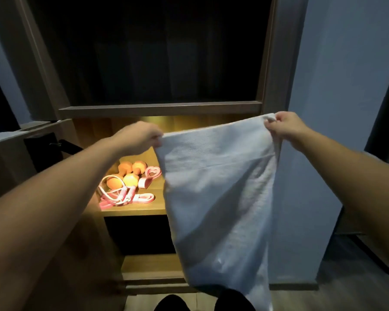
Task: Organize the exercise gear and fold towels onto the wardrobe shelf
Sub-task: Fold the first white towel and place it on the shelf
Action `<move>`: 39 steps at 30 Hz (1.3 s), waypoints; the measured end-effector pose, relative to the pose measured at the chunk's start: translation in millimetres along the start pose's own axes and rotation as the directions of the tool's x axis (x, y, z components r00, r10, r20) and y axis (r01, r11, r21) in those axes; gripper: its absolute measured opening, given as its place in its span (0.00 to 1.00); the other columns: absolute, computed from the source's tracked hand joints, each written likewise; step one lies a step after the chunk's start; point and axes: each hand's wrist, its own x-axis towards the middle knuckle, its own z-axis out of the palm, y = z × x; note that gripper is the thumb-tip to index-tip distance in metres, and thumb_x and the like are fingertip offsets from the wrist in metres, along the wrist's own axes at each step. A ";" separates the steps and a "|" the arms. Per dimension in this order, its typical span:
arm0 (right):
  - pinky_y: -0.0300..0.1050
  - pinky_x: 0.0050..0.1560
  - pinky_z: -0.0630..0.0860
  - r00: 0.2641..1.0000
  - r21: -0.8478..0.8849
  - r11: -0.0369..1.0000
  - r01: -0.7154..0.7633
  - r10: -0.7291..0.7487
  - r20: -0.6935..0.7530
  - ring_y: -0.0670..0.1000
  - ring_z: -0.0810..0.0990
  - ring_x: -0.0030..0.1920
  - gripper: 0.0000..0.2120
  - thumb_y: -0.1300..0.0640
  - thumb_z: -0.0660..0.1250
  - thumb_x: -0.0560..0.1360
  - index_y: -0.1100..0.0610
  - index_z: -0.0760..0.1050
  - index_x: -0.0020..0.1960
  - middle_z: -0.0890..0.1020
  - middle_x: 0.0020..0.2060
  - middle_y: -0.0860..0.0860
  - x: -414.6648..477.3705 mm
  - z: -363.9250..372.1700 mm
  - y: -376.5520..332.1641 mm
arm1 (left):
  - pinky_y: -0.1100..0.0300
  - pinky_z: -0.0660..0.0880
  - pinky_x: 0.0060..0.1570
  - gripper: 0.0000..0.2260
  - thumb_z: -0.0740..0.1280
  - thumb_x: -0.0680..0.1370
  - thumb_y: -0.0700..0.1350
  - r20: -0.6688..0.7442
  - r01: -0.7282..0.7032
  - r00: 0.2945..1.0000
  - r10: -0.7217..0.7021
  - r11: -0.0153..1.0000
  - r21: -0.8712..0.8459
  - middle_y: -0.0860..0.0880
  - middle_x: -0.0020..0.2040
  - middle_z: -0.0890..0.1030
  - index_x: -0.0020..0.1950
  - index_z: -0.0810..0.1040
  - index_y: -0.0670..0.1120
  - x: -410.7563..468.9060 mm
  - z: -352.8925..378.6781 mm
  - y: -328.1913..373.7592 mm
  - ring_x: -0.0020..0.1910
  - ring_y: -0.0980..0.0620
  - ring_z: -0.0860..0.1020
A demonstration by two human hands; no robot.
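Lit wooden shelf (pixel 158 198), left grip (pixel 142 138), right grip (pixel 284 126) — both pinching terry towel (pixel 218 187) corners

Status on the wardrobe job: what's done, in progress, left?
Done, apparently: the orange dumbbells, pink jump rope and pink bands lie on the lit shelf. In hand: the left hand and right hand pinch the top corners of the white towel, which hangs unfolded in front of the shelf. Left: fold it and set it on the shelf; no folded towel shows, though the towel hides the shelf's right side.
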 end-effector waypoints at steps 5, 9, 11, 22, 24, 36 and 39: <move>0.45 0.36 0.68 0.985 0.165 0.979 0.120 -0.097 -0.142 0.50 0.69 0.34 0.07 0.56 0.66 0.78 0.58 0.70 0.46 0.73 0.36 0.55 -3.5 4.8 -1.7 | 0.51 0.74 0.46 0.04 0.64 0.80 0.40 -0.250 -0.048 0.967 0.044 0.999 -0.009 0.49 0.48 0.74 0.49 0.79 0.44 -2.6 -20.5 -16.7 0.49 0.49 0.73; 0.41 0.36 0.70 0.997 -0.009 0.998 0.054 -0.054 0.053 0.48 0.71 0.37 0.09 0.52 0.65 0.79 0.55 0.71 0.44 0.74 0.38 0.51 -14.8 17.2 17.0 | 0.53 0.73 0.52 0.06 0.63 0.81 0.43 -0.006 -0.073 0.997 0.076 0.982 0.174 0.50 0.50 0.76 0.50 0.79 0.46 -14.3 -14.7 -16.3 0.53 0.50 0.72; 0.40 0.36 0.71 0.998 0.088 0.994 0.068 -0.066 -0.026 0.46 0.72 0.38 0.08 0.51 0.65 0.79 0.55 0.72 0.47 0.75 0.38 0.48 -16.5 20.6 17.1 | 0.53 0.73 0.53 0.05 0.64 0.80 0.42 -0.085 -0.011 0.996 0.011 1.000 -0.005 0.49 0.55 0.73 0.51 0.79 0.43 -14.3 -19.3 -18.4 0.54 0.50 0.71; 0.45 0.47 0.78 0.999 0.199 0.980 0.015 -0.023 0.039 0.48 0.78 0.50 0.09 0.50 0.63 0.80 0.55 0.72 0.56 0.78 0.49 0.48 -21.5 32.5 18.3 | 0.54 0.79 0.53 0.15 0.68 0.78 0.39 0.181 0.325 0.945 -0.272 0.842 -0.431 0.45 0.60 0.76 0.64 0.74 0.43 -20.3 5.8 -25.4 0.56 0.47 0.78; 0.40 0.40 0.74 0.997 0.158 0.987 0.025 -0.036 0.069 0.46 0.78 0.47 0.09 0.51 0.63 0.80 0.56 0.72 0.56 0.78 0.48 0.49 -20.4 36.9 17.2 | 0.56 0.81 0.47 0.05 0.68 0.78 0.41 0.266 0.435 0.899 -0.347 0.773 -0.461 0.42 0.53 0.79 0.53 0.79 0.43 -21.2 14.7 -31.8 0.48 0.46 0.81; 0.42 0.36 0.67 0.999 0.101 0.995 -0.006 0.011 -0.044 0.51 0.72 0.37 0.16 0.50 0.63 0.80 0.65 0.76 0.47 0.76 0.39 0.55 19.6 38.6 -2.7 | 0.54 0.79 0.48 0.07 0.62 0.82 0.49 0.032 0.240 0.761 -0.648 0.235 -0.942 0.48 0.54 0.81 0.56 0.76 0.48 16.4 40.5 -7.8 0.51 0.50 0.80; 0.43 0.40 0.67 0.975 0.190 0.971 0.147 -0.110 -0.193 0.48 0.72 0.40 0.14 0.49 0.61 0.81 0.59 0.74 0.46 0.75 0.40 0.53 28.8 25.9 -24.9 | 0.60 0.79 0.46 0.06 0.64 0.81 0.47 -0.196 0.013 0.754 -0.626 0.313 -0.950 0.50 0.52 0.81 0.57 0.77 0.50 33.5 18.7 -19.7 0.50 0.53 0.80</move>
